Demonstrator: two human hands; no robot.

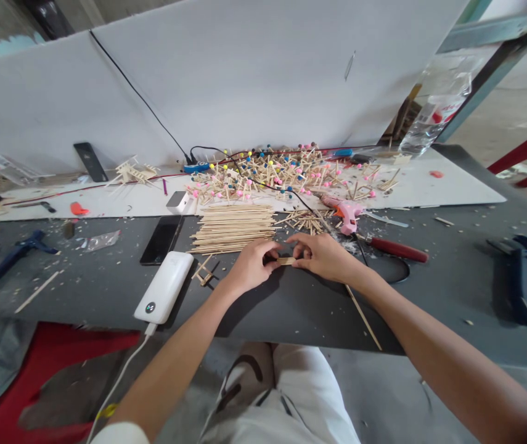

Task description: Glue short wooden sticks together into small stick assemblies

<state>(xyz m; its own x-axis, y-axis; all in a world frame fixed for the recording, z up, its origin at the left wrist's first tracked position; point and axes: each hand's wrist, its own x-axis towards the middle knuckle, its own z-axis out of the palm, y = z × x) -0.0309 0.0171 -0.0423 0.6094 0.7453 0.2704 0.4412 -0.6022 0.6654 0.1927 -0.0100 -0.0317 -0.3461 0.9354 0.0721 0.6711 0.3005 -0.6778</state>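
Observation:
My left hand (pixel 250 265) and my right hand (pixel 321 255) meet over the dark table (pixel 291 308), fingers pinched on the two ends of a short bundle of wooden sticks (pixel 286 261). Just behind the hands lies a neat stack of long wooden sticks (pixel 233 228). Further back spreads a heap of small stick figures with pink, blue and yellow bead heads (pixel 272 172). A pink glue gun (pixel 347 214) rests to the right of the stack.
A white power bank (pixel 164 286) and a black phone (pixel 161 239) lie to the left. A red-handled tool (pixel 397 250) sits right of my hands, dark tools (pixel 515 277) farther right. A white board (pixel 245 80) stands behind. A plastic bottle (pixel 434 111) leans at back right.

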